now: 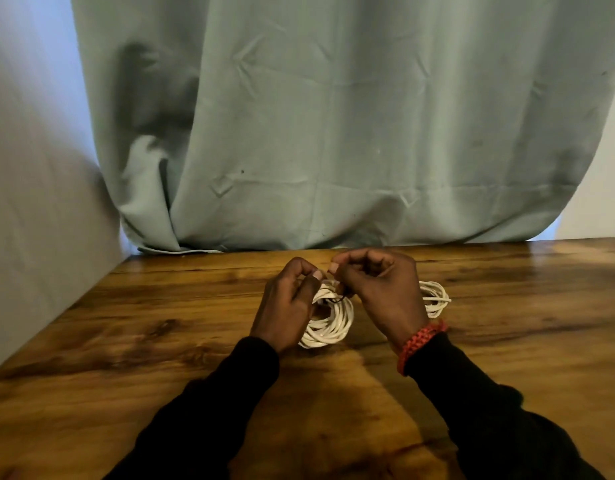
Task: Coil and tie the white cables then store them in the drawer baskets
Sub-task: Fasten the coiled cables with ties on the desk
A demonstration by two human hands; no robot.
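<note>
Nearest the camera, 2 dark sleeves reach forward over the wooden table [133,341], the right wrist ringed by a red braided bracelet [420,341]. Just past the sleeves lies the coiled white cable [330,323], a flat bundle of many loops resting on the tabletop between the 2 hands, its near rim toward the person and its far rim tucked under the fingertips.

The left hand [288,303] curls over the coil's left side, thumb and forefinger bent inward at the far rim. The right hand [378,292] is closed in a pinch above the same spot, and a thin dark tie [339,299] shows as a short loop just below its fingertips, against the white strands. Which hand holds which end of the tie cannot be made out.

The tying step appears to be in hand. The next move turns on 1 relation: the tie crosses the bundle at its far rim, directly beneath both pinches, so both hands are equally near and any tightening would likely pull outward to left and right.

Behind the right hand, a second white coil [434,299] lies on the table, partly hidden. Farther back hangs a pale green curtain [333,116]. No drawer baskets are in view.
</note>
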